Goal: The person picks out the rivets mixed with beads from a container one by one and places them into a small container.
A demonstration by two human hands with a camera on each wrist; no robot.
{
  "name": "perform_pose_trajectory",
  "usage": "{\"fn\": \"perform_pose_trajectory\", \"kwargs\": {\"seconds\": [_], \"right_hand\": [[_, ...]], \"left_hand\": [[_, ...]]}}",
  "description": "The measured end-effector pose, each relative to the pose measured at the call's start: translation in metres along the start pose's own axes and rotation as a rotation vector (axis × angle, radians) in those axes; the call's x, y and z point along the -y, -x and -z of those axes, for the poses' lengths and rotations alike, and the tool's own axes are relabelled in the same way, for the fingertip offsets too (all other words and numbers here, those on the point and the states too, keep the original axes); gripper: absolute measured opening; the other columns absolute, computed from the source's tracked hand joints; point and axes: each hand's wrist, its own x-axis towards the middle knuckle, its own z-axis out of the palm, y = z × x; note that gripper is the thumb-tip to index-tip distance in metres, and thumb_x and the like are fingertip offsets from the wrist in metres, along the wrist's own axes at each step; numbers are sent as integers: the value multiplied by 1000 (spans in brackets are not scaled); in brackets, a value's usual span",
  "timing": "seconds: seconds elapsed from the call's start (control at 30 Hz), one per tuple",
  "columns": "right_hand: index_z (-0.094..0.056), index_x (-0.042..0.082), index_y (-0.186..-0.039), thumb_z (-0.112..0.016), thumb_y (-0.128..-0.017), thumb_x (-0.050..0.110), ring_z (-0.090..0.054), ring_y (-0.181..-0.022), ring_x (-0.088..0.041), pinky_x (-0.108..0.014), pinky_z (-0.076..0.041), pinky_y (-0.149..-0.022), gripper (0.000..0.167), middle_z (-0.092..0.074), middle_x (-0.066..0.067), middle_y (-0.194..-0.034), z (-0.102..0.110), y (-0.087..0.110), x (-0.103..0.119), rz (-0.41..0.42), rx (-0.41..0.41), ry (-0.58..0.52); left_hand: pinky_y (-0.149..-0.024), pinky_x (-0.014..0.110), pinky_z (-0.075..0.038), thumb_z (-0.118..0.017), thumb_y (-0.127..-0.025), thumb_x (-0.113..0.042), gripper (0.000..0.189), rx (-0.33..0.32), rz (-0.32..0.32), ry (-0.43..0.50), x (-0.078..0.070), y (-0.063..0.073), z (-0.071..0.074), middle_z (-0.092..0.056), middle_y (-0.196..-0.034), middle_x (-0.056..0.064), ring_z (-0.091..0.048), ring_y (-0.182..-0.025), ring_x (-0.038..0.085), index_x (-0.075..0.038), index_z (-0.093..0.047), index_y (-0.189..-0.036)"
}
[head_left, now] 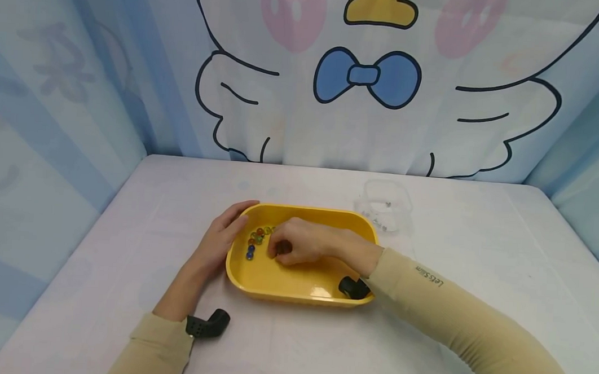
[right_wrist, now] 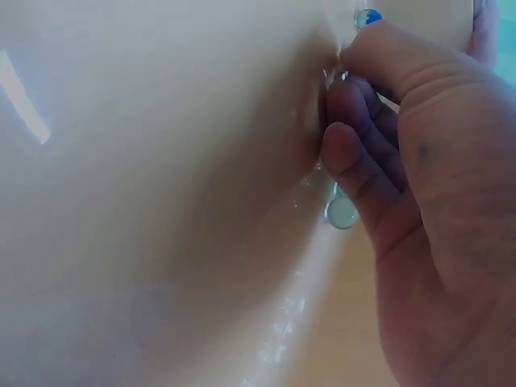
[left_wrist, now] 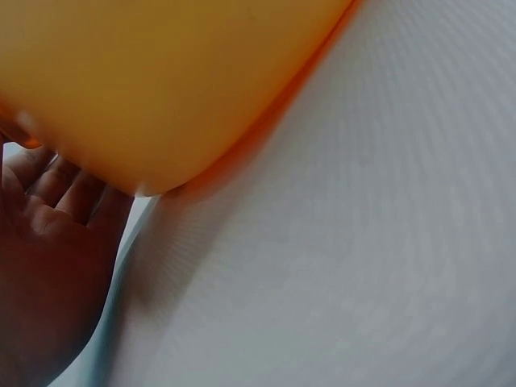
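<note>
A yellow tray (head_left: 294, 280) sits on the table, with several glass marbles (head_left: 251, 248) in blue, amber, green and yellow lined up inside its left part. My left hand (head_left: 220, 239) holds the tray's left side, thumb at the rim and fingers along the outer wall; in the left wrist view those fingers lie against the tray's edge (left_wrist: 153, 105). Inside the tray, beside the marbles, is my right hand (head_left: 304, 244), its fingers curled. Thumb and index fingertip pinch a small glassy marble, mostly hidden. A blue-patterned marble (right_wrist: 368, 18) and a pale clear marble (right_wrist: 342, 212) show around that hand.
Behind the tray's right end stands a clear plastic box (head_left: 388, 191) with a few small bits in it. A black wrist camera (head_left: 353, 288) on the right arm hangs over the tray's near right corner. A printed curtain (head_left: 363, 134) closes off the table's far edge.
</note>
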Motion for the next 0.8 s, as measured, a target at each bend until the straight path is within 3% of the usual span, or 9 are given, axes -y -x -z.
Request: {"fn": "perform_pose_trajectory", "kwargs": {"seconds": [0.23, 0.6, 0.8], "right_hand": [[-72, 10, -99, -70, -90, 5, -57, -77, -9, -23, -50, -70, 11, -65, 4, -87, -1, 2, 0, -55, -47, -183], [-70, 1, -102, -64, -86, 0, -55, -80, -12, -23, -48, -71, 17, -65, -3, -90, 3, 7, 1, -33, -107, -349], [-70, -1, -102, -63, -87, 1, -55, -80, -14, -25, -47, -71, 17, -65, -5, -90, 5, 10, 0, -26, -157, -385]], "left_hand": [[-118, 41, -27, -41, -109, -22, 42, 3, 5, 22, 1, -1, -1, -45, -152, 6, -39, -140, 22, -13, -46, -150], [-118, 43, -27, -41, -109, -22, 41, 3, -6, 7, 2, -1, 0, -45, -152, 7, -39, -140, 24, -13, -46, -150], [-119, 43, -26, -41, -109, -22, 42, 3, -7, 9, 0, 0, 0, -45, -152, 8, -39, -140, 24, -12, -46, -150]]}}
